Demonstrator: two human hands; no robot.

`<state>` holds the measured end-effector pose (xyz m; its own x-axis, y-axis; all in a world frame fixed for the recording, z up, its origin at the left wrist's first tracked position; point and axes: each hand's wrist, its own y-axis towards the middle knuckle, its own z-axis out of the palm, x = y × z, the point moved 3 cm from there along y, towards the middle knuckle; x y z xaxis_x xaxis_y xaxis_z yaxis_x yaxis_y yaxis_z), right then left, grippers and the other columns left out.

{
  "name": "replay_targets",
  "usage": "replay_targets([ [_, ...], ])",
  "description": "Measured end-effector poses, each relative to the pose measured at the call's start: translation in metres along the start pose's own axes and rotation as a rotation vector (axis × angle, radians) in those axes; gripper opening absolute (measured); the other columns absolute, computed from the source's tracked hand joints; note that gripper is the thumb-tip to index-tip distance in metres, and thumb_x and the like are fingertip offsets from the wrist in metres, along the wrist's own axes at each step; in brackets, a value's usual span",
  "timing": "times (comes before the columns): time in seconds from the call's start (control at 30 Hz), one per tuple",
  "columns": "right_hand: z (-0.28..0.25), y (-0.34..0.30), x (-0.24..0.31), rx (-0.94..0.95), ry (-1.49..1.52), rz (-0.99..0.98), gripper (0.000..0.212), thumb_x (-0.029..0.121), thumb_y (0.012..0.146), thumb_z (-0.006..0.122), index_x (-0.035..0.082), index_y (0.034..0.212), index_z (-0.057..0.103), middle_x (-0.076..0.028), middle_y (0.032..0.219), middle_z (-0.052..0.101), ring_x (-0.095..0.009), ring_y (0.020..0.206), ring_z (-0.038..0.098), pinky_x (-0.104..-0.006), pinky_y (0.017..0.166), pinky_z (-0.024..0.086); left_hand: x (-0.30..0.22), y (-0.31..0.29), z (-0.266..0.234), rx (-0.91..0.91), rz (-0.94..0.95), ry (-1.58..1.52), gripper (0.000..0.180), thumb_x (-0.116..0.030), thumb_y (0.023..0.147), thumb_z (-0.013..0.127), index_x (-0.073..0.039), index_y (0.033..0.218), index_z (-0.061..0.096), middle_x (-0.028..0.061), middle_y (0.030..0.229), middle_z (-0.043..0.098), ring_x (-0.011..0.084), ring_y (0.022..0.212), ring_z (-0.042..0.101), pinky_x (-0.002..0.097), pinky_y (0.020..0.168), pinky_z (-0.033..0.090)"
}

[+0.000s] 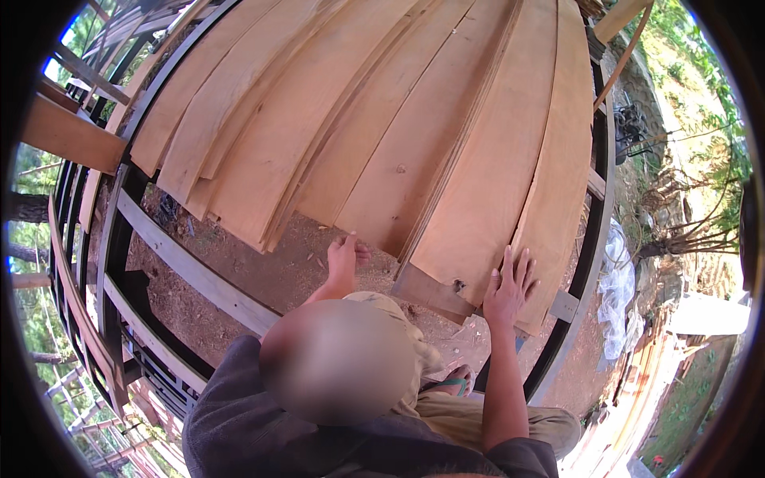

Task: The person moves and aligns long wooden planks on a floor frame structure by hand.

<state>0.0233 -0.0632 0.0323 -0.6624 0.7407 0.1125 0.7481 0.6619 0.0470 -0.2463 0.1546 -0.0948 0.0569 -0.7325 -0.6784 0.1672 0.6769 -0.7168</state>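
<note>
At near ends of wooden sheets: right hand flat, left hand curled

Right fingers spread, palm down across the seam of the two rightmost sheets; nothing clasped that shows. Right forearm comes up nearly straight from lower edge. Left fingers loosely bent at the near edge of a middle sheet; contact or grip: can't tell. Sheets overlap in long strips, running away from both hands. Grey rail left of left hand. Far sheet ends cut off at top. Blurred patch hides most of left forearm; sandalled foot partly covered.
</note>
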Motion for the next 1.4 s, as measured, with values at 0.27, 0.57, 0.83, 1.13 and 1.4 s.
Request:
replay_targets([
  [0.27, -0.002, 0.001, 0.005, -0.033, -0.001, -0.023, 0.057, 0.024, 0.099, 0.052, 0.025, 0.155, 0.042, -0.013, 0.166, 0.026, -0.042, 0.152, 0.022, -0.0648, 0.12, 0.011, 0.027, 0.041, 0.004, 0.0, -0.123, -0.312, 0.047, -0.037, 0.098, 0.067, -0.004, 0.127, 0.052, 0.0146, 0.118, 0.064, 0.0264, 0.1, 0.068, 0.0434, 0.084, 0.058],
  [0.57, -0.008, 0.001, 0.004, -0.034, 0.009, -0.014, 0.054, 0.022, 0.099, 0.051, 0.022, 0.153, 0.046, -0.014, 0.165, 0.027, -0.042, 0.152, 0.022, -0.0652, 0.12, 0.01, 0.011, 0.044, 0.025, -0.133, -0.111, -0.477, 0.046, -0.021, 0.097, 0.07, -0.002, 0.134, 0.05, 0.0142, 0.126, 0.063, 0.0301, 0.111, 0.066, 0.045, 0.089, 0.058],
  [0.83, -0.007, 0.003, 0.011, -0.04, 0.001, -0.018, 0.053, 0.022, 0.098, 0.051, 0.022, 0.151, 0.048, -0.014, 0.165, 0.028, -0.041, 0.151, 0.024, -0.0645, 0.12, 0.011, 0.023, 0.058, 0.017, -0.148, -0.087, -0.488, 0.043, -0.022, 0.096, 0.071, -0.002, 0.13, 0.053, 0.0128, 0.123, 0.064, 0.0285, 0.107, 0.067, 0.0456, 0.089, 0.059],
  [1.13, -0.002, 0.003, 0.011, -0.025, -0.036, -0.011, 0.054, 0.021, 0.099, 0.051, 0.024, 0.152, 0.047, -0.011, 0.165, 0.029, -0.038, 0.152, 0.023, -0.0612, 0.121, 0.012, 0.023, 0.062, 0.015, -0.246, -0.142, -0.466, 0.043, -0.021, 0.095, 0.073, -0.004, 0.129, 0.054, 0.0117, 0.123, 0.064, 0.0267, 0.107, 0.067, 0.0455, 0.087, 0.06],
  [1.4, -0.005, 0.006, 0.009, -0.007, -0.039, -0.011, 0.054, 0.022, 0.098, 0.052, 0.023, 0.152, 0.048, -0.013, 0.165, 0.027, -0.039, 0.152, 0.022, -0.0623, 0.121, 0.012, 0.0, 0.03, 0.025, -0.171, -0.02, -0.407, 0.032, -0.017, 0.097, 0.07, 0.0, 0.122, 0.061, 0.0128, 0.115, 0.067, 0.0254, 0.097, 0.07, 0.0404, 0.083, 0.062],
])
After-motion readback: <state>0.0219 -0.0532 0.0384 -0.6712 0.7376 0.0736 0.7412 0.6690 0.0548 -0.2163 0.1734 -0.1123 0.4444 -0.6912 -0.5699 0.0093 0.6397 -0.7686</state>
